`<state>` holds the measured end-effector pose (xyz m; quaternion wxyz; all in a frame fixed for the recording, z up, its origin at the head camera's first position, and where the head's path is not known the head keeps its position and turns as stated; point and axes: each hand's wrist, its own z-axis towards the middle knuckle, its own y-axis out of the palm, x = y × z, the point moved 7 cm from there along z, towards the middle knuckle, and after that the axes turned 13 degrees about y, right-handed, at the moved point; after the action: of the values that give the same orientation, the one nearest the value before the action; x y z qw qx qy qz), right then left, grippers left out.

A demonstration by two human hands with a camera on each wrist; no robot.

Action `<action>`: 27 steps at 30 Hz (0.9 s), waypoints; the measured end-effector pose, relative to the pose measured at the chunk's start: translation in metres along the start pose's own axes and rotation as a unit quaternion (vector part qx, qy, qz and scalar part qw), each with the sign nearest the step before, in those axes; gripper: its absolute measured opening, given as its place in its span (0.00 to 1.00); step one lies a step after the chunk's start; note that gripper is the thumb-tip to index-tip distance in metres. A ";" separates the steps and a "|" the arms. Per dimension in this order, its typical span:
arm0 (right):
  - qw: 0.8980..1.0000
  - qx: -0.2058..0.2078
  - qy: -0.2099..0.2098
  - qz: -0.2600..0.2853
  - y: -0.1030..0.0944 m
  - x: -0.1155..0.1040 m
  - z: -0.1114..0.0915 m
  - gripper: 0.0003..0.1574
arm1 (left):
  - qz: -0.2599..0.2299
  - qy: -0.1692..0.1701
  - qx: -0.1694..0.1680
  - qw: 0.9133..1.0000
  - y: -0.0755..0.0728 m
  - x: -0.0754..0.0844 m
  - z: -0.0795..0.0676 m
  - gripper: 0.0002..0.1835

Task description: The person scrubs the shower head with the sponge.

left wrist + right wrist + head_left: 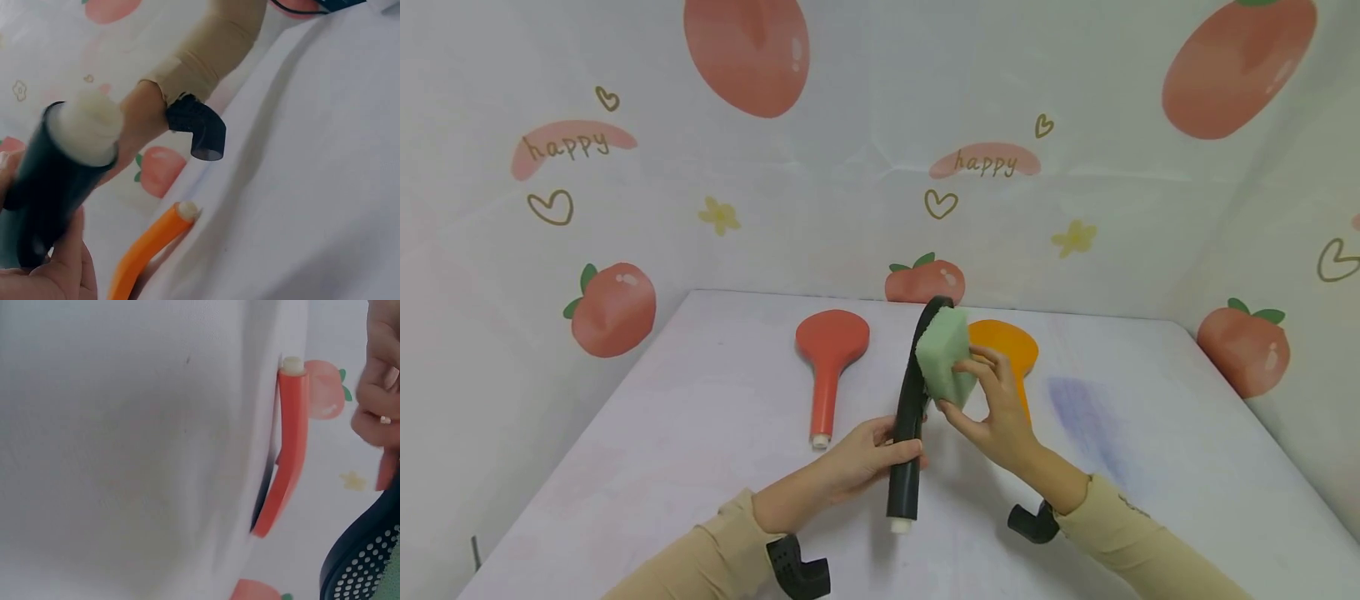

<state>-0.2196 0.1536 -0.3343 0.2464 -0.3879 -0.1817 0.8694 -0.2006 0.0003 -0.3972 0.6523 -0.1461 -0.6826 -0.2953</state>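
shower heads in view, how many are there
3: a red one on the table, left of the black one, which the left hand holds, and an orange one partly hidden behind the right hand.

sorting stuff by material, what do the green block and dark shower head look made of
Green block: probably sponge foam, matte, going by its rough-textured edge. Dark shower head: likely moulded plastic with a low sheen, judging by its smooth handle and perforated face; coated metal stays possible.
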 end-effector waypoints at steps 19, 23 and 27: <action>0.998 -0.029 -0.042 -0.026 0.010 -0.009 -0.001 0.26 | 0.040 0.023 0.002 0.999 -0.007 -0.005 0.002 0.44; 0.997 -0.041 -0.052 -0.044 0.012 -0.010 -0.002 0.28 | 0.008 0.025 -0.024 0.999 -0.006 -0.006 0.001 0.42; 0.993 -0.053 -0.078 -0.070 0.015 -0.012 -0.003 0.28 | -0.022 0.017 -0.056 0.998 -0.002 -0.008 0.000 0.38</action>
<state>-0.2145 0.1351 -0.3364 0.2709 -0.3180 -0.2725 0.8667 -0.2011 0.0005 -0.4056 0.6479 -0.1624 -0.6567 -0.3501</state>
